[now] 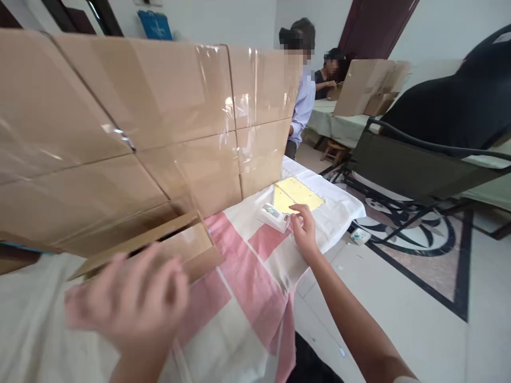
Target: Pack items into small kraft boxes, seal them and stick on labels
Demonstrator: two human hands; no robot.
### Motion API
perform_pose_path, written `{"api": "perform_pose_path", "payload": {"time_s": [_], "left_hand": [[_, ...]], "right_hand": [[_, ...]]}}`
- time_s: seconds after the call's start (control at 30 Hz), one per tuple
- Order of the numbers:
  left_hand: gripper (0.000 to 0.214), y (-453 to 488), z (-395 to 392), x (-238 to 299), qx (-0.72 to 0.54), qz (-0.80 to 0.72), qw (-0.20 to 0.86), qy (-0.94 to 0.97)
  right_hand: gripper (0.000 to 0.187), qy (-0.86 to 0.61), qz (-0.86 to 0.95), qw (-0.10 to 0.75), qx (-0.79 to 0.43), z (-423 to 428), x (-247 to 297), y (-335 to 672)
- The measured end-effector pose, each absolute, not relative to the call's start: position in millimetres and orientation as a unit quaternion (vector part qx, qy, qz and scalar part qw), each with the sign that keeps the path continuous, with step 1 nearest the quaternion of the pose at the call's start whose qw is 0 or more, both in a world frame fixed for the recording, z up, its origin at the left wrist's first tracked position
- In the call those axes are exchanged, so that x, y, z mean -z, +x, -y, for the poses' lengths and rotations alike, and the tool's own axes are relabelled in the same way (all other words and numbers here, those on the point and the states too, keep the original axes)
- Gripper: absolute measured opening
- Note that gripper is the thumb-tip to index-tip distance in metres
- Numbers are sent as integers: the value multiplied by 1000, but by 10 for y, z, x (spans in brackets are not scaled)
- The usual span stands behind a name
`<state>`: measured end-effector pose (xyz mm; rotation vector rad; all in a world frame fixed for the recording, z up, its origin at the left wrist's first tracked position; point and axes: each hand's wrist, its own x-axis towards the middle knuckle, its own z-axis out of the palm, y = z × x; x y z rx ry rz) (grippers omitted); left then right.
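My right hand reaches out over the pink-and-white checked cloth on the table, its fingers curled beside a small white box. Whether it touches the box I cannot tell. Just behind the box lie yellow sheets on a white cloth. My left hand is close to the camera and blurred, fingers bent, in front of a brown cardboard flap. Nothing shows in it.
A tall wall of taped cardboard stands along the table's left side. Right of the table is a dark folding chair and tiled floor, with a small white item lying on it. Two people sit or stand at a far table.
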<state>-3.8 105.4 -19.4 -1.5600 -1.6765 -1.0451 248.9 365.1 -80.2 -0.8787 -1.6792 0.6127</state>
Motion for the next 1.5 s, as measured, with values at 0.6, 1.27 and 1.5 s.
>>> {"api": "perform_pose_path", "payload": {"time_s": [0.6,1.27,1.5], "left_hand": [[80,728,-3106,953,277,657,3,-701],[88,757,-3083,967,270,666,7,-695],[89,752,-3076,988,267,666,21,-697]], "right_hand": [[24,-336,775,425,-326,-3851,920,2443],[39,-347,677,417,-498,-3921,998,2408],[43,-324,664,395,-546,-3959,989,2451]]}}
